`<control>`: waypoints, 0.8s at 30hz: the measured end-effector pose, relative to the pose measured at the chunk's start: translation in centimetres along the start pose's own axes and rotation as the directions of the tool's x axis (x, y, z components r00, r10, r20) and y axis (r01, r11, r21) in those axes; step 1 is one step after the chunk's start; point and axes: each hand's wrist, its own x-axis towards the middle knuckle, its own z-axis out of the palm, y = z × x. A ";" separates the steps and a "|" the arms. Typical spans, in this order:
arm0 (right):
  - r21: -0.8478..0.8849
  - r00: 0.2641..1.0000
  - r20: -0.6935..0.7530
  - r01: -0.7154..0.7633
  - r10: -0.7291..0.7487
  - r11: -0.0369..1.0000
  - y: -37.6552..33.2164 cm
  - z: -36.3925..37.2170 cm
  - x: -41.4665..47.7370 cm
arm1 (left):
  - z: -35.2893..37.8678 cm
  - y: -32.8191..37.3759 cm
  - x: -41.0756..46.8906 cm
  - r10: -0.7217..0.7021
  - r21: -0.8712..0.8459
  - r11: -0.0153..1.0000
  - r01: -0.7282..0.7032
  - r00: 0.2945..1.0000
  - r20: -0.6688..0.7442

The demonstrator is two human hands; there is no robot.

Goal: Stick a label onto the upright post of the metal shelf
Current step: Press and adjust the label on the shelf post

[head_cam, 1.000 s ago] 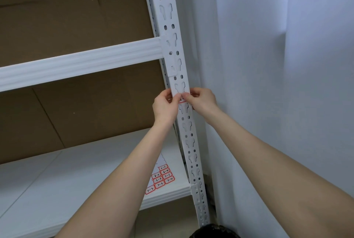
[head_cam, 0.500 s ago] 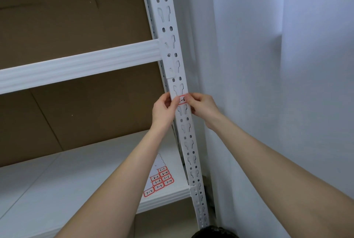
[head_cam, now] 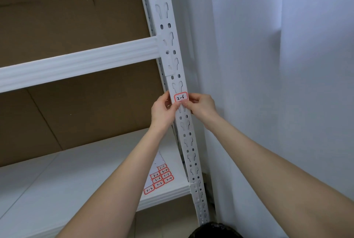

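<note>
A white, red-bordered label marked "2-6" lies flat on the front of the white perforated upright post of the metal shelf, just below the crossbeam joint. My left hand grips the post's left edge, its thumb touching the label's lower left corner. My right hand holds the post's right edge, with its fingertips against the label's right and lower side.
A sheet of several more red-bordered labels lies on the white lower shelf board, near its front right corner. A white crossbeam runs left from the post. Brown cardboard backs the shelf. A white wall stands right of the post.
My thumbs have slid down off the label, so its "2-6" marking now shows in full on the post. Both hands have stayed at the post's edges.
</note>
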 end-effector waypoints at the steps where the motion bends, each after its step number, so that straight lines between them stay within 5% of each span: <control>1: 0.000 1.000 0.017 -0.004 0.004 1.000 -0.1 -0.1 0.0 | 0.0 0.1 -0.1 -0.001 0.001 1.000 0.001 1.000 0.010; 11: 0.014 0.991 0.060 -0.117 0.116 0.993 -1.1 -0.4 0.4 | -0.1 0.6 0.3 -0.059 -0.008 0.998 0.059 0.997 -0.040; 19: -0.168 0.995 -0.102 -0.004 -0.013 0.986 -1.7 0.3 0.5 | 1.0 1.5 0.6 -0.068 0.038 0.997 0.074 0.988 -0.141; 24: -0.001 0.998 -0.023 -0.060 0.060 0.998 -1.2 -0.1 0.6 | 0.3 1.2 0.4 -0.051 -0.016 0.999 0.050 0.997 -0.056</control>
